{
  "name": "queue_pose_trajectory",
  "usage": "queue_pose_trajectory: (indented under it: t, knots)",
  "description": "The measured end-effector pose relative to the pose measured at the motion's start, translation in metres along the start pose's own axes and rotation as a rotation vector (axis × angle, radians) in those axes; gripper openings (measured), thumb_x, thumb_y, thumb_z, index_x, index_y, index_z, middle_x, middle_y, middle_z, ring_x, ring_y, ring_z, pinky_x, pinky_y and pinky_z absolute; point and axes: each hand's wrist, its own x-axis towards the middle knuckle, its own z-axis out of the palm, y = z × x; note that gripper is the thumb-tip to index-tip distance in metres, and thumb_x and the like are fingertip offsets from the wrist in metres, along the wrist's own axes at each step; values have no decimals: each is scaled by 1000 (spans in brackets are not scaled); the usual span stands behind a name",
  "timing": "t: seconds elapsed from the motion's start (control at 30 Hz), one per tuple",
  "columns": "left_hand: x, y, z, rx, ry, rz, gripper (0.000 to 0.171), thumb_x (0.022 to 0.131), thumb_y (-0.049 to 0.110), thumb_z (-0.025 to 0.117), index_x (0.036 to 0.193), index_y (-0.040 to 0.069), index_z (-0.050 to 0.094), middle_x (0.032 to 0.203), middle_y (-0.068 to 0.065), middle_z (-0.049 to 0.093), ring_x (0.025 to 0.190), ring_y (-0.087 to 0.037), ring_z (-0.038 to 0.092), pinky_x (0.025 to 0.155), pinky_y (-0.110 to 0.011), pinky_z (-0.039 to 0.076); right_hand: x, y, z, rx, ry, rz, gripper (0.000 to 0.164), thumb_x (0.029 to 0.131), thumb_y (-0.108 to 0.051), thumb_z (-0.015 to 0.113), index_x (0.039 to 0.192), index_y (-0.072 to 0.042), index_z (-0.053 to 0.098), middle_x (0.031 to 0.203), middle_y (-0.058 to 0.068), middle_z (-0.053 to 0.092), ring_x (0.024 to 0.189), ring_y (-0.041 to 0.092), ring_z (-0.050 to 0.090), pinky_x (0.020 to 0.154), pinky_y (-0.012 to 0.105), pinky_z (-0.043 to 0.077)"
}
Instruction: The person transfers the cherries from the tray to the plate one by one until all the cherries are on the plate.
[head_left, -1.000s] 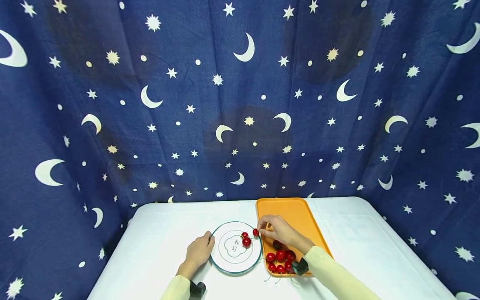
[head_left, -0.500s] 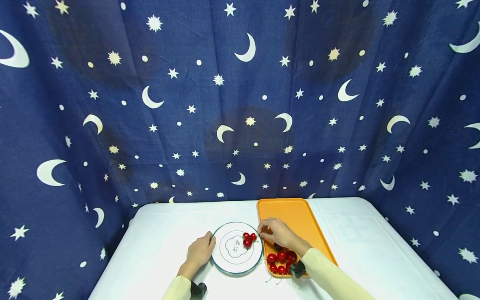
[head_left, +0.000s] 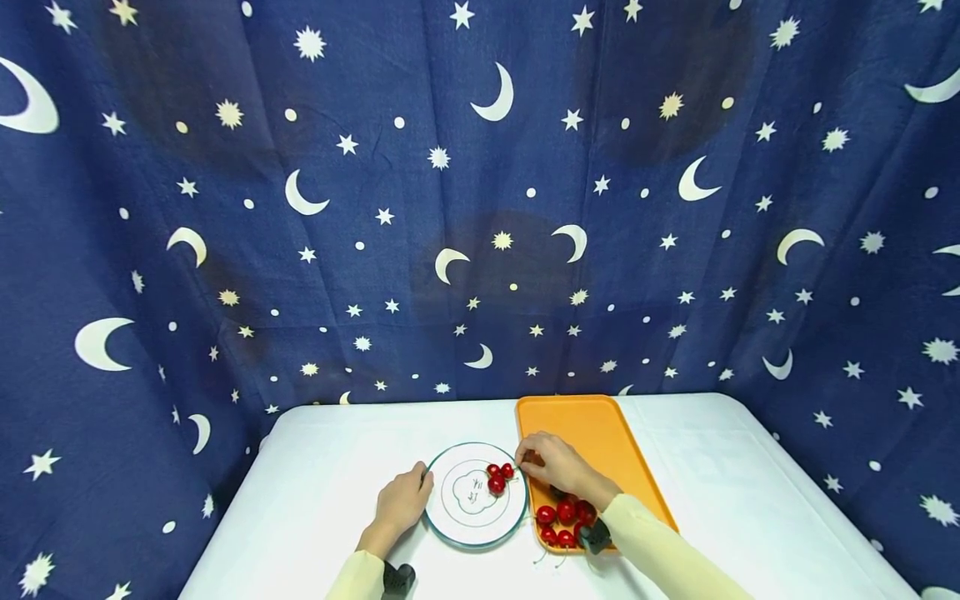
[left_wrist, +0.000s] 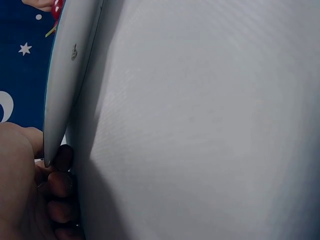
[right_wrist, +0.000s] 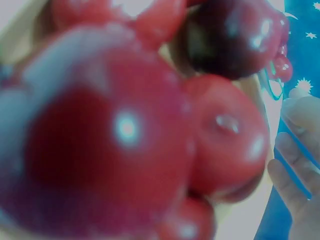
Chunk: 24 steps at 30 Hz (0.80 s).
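My left hand [head_left: 402,502] grips the left rim of a white plate [head_left: 450,517] with a dark green edge, thumb above and curled fingers below in the left wrist view. Several red cherries [head_left: 496,484] lie together on the plate's right side. At the plate's right rim, my right hand [head_left: 558,465] pinches the thin stem of the rightmost cherry [head_left: 507,471], whose fruit sits on the plate. More cherries [head_left: 566,511] lie at the near end of an orange tray [head_left: 577,417], partly under my right wrist. They loom large and blurred in the right wrist view.
A white cloth [head_left: 330,450] covers the table. Several cherry stems overhang the tray's near and left edges. The tray stands close to the plate's right side. Behind the table hangs a dark blue curtain [head_left: 420,192] with moons and stars.
My right hand has lowered the held cherry from the plate's right rim onto the plate, beside the others. My left hand keeps its grip on the rim.
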Motion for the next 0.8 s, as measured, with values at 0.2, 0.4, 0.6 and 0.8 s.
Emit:
queue_pose_trajectory:
  t: [0.2, 0.4, 0.6, 0.8]
  knots:
    - [1, 0, 0, 14, 11, 10, 22, 106, 27, 49, 92, 13, 57, 64, 2, 46, 59, -13, 43, 56, -29, 30, -4, 3, -8, 18, 39, -26, 7, 93, -10, 75, 98, -15, 72, 97, -2, 71, 91, 14, 62, 86, 36, 56]
    - [0, 2, 0, 20, 13, 3, 22, 107, 27, 49, 92, 13, 57, 65, 2, 46, 59, -13, 43, 56, -28, 30, -9, 8, -14, 21, 71, -32, 8, 94, -9, 73, 100, -13, 70, 98, 0, 72, 89, 15, 65, 81, 32, 56]
    - [0, 2, 0, 21, 13, 3, 22, 107, 27, 49, 94, 12, 59, 65, 2, 48, 59, -13, 44, 56, -28, 31, -11, 12, -16, 89, 16, -29, 4, 97, -9, 70, 99, -12, 69, 90, -5, 69, 80, 4, 59, 75, 23, 53]
    - [0, 2, 1, 28, 16, 10, 23, 107, 28, 49, 98, 10, 62, 67, 1, 53, 60, -12, 46, 57, -29, 34, -17, 14, -20, 170, -157, -99, 7, 101, -19, 66, 102, -15, 72, 92, -4, 74, 78, -2, 58, 77, 20, 53]
